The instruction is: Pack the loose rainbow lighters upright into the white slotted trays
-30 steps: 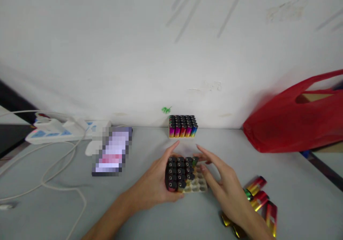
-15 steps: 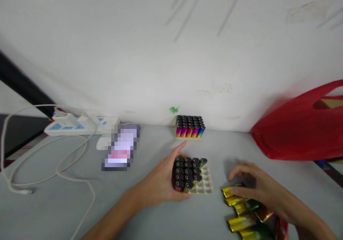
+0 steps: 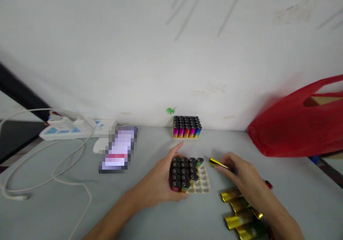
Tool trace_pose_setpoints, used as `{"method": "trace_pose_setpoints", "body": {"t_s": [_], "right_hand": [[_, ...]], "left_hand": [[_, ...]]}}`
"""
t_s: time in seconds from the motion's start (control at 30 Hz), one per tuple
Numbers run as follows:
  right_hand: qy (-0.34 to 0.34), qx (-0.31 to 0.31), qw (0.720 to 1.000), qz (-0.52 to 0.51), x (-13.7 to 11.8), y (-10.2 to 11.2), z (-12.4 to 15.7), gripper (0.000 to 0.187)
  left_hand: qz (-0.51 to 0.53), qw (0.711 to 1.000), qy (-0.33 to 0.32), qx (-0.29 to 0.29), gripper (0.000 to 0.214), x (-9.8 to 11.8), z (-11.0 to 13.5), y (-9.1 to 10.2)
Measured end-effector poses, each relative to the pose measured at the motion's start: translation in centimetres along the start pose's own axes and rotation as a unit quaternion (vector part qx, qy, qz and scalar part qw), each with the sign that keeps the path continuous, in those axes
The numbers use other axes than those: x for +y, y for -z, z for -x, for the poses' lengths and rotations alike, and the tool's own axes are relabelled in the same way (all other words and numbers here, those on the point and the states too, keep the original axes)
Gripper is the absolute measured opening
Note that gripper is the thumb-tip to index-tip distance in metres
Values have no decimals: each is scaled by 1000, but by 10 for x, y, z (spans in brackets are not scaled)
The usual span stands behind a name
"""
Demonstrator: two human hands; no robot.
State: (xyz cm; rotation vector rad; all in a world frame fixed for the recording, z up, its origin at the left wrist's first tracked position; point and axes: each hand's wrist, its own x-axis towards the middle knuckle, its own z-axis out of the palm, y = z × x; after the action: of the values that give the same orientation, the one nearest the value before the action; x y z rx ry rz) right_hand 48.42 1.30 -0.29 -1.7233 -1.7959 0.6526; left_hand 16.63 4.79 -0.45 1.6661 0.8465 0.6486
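My left hand (image 3: 162, 179) curls around the left side of a cream slotted tray (image 3: 205, 189), its thumb and fingers bracing the lighters in it. Black-topped lighters (image 3: 184, 171) stand upright there in rows; the slots on the right side are bare. To the right of the tray, my right hand (image 3: 237, 166) pinches one lighter (image 3: 218, 162), its shiny gold end pointing left towards the slots. Several loose gold, green and red lighters (image 3: 238, 220) lie on the table below that hand, partly hidden by my forearm.
A full block of colourful lighters (image 3: 187, 127) stands against the wall. A phone (image 3: 119, 150), a white power strip (image 3: 77, 129) and looping white cables (image 3: 87, 186) are at the left. On the right, a red bag (image 3: 292, 125) leans by the wall on the grey table (image 3: 150, 218).
My right hand has lifted one lighter from the loose pile and moved up and left towards the tray. My left hand keeps its hold; the view has shifted slightly.
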Motion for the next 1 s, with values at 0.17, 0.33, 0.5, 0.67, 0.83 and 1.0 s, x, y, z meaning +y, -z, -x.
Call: {"method": "trace_pose_setpoints", "body": {"t_s": [0.17,0.33,0.5,0.67,0.83,1.0], "right_hand": [[-1,47,990,-135,-22,1,1,35],[-18,59,947,-316,-34,-7,4,31],[-88,13,854,-513,-44,-18,7,41],[-170,-40,790,-587,-53,-19,9,50],[-169,-78,770,-611,-51,-24,8,67],[-155,-101,750,-635,-47,-30,9,63]], "left_hand": [[0,1000,4,1,136,-1,0,0],[1,1000,3,-2,137,-2,0,-1],[-8,1000,4,9,136,-3,0,-1],[-6,1000,-8,-5,135,-2,-1,0],[-5,1000,3,-1,134,1,0,-1],[-15,1000,5,1,134,2,0,0]]}}
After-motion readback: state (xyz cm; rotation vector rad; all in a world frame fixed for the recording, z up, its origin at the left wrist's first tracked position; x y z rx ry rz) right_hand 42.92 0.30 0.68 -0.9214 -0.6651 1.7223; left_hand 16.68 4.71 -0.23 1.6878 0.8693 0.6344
